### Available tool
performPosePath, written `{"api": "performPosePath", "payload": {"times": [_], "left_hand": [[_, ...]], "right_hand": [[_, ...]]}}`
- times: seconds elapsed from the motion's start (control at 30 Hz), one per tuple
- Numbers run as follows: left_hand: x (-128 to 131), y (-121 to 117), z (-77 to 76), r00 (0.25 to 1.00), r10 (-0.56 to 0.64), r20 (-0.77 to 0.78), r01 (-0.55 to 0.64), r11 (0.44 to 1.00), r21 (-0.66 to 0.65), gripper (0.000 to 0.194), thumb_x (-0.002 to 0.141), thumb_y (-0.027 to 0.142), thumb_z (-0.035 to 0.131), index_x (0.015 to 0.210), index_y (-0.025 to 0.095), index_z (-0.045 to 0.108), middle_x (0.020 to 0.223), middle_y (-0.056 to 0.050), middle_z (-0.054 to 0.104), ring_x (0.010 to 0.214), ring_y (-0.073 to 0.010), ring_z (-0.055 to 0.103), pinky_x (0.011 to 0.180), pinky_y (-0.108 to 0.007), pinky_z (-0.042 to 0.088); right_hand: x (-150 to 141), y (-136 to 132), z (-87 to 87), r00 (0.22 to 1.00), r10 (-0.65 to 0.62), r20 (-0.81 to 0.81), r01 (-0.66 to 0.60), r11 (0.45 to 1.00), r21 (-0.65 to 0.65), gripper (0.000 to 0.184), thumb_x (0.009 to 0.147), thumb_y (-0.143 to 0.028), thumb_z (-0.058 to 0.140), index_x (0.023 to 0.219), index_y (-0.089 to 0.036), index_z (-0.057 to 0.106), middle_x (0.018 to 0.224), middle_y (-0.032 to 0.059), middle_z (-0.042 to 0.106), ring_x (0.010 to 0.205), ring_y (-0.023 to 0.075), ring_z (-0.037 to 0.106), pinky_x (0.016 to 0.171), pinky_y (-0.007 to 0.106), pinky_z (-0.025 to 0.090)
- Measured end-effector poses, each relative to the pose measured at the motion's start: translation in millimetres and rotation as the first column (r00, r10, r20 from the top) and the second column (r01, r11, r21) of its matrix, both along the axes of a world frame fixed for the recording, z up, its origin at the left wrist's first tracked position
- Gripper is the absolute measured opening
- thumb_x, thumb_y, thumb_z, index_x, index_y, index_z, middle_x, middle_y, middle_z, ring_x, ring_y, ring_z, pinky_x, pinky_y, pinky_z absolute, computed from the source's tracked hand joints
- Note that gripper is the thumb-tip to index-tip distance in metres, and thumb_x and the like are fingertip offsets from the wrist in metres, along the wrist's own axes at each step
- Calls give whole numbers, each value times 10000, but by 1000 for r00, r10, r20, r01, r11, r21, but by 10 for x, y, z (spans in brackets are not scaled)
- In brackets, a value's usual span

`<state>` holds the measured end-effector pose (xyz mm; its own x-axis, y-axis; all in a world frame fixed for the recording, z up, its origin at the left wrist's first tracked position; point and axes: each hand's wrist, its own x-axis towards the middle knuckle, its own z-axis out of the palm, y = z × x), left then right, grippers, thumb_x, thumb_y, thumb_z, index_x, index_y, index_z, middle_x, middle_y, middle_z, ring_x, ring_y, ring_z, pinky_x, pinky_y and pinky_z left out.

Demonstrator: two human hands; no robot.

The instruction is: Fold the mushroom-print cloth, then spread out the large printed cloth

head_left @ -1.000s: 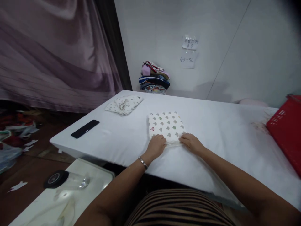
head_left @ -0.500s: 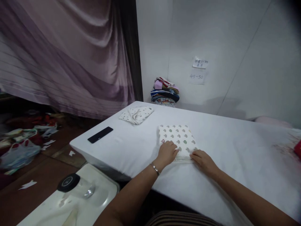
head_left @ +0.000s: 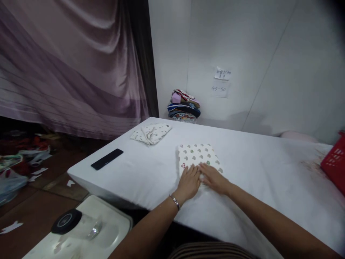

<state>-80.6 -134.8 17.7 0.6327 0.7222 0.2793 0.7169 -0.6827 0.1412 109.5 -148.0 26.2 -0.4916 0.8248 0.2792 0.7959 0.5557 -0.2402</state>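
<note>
A white-covered table (head_left: 250,169) carries a folded mushroom-print cloth (head_left: 199,155) near its front edge, a rumpled patterned cloth (head_left: 160,132) and a black phone (head_left: 107,159) toward the left, and a red basket (head_left: 335,163) at right.

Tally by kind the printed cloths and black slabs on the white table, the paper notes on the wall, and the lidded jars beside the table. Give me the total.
Printed cloths: 2 (mushroom-print cloth, loosely folded cloth)
Black slab: 1
Paper notes: 2 (upper note, lower note)
Black-lidded jar: 1
Total: 6
</note>
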Motion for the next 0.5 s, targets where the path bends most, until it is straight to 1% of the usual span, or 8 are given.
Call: {"api": "performPosePath", "payload": {"times": [0.07,0.13,0.17,0.23,0.3,0.37,0.43,0.5], "left_hand": [[-32,82,64,1000,-29,-10,28,995,-96,392,940,255,332,1291,206,499,1413,-51,463,1358,-215,329,1121,-444,264],[-58,181,122,1000,-8,-11,7,990,-142,387,913,176,343,1243,212,541,1394,-39,488,1337,-200,365,1110,-417,288],[-65,226,140,1000,19,-4,-19,992,-128,389,905,168,352,1243,210,541,1403,-42,476,1343,-205,353,1116,-425,275],[-65,289,138,997,78,14,-77,995,-62,390,912,226,378,1279,197,508,1442,-65,423,1374,-236,293,1131,-472,222],[-53,313,88,994,105,5,-105,994,-24,418,926,310,381,1317,193,471,1466,-80,385,1390,-260,251,1135,-507,185],[-41,315,19,994,112,-19,-113,993,-30,439,938,349,355,1335,192,455,1467,-84,383,1388,-259,259,1135,-507,179],[-36,318,-38,993,114,-28,-116,992,-41,459,944,372,332,1351,190,442,1475,-82,370,1393,-261,247,1137,-508,169],[-37,332,-67,994,107,-31,-109,992,-56,499,938,433,334,1362,190,434,1483,-86,355,1399,-269,229,1137,-514,159]], "right_hand": [[-60,-58,-155,996,-9,93,9,1000,-8,587,923,-417,442,1443,-169,326,1469,154,341,1369,285,278,1086,543,285],[-80,-124,-275,991,-23,132,20,999,28,605,926,-412,450,1455,-162,296,1484,147,308,1385,284,236,1106,548,239],[-82,-152,-312,990,-30,140,24,999,45,604,926,-403,455,1454,-155,298,1485,147,303,1387,285,228,1109,547,234],[-74,-199,-351,988,-47,144,38,997,64,603,921,-385,466,1451,-146,305,1480,151,310,1385,291,231,1106,554,240],[-52,-251,-358,989,-57,135,49,997,65,616,910,-372,483,1455,-150,300,1479,152,312,1384,293,233,1108,556,243],[-18,-306,-333,992,-53,112,48,998,41,624,897,-369,498,1460,-186,300,1485,130,305,1387,281,230,1124,530,241],[14,-321,-254,997,-30,77,32,999,-32,606,901,-388,484,1457,-217,314,1483,109,317,1382,268,248,1130,500,255],[28,-233,-109,999,-35,23,37,993,-115,569,930,-420,417,1450,-210,328,1478,108,330,1377,258,263,1120,485,273]]}}
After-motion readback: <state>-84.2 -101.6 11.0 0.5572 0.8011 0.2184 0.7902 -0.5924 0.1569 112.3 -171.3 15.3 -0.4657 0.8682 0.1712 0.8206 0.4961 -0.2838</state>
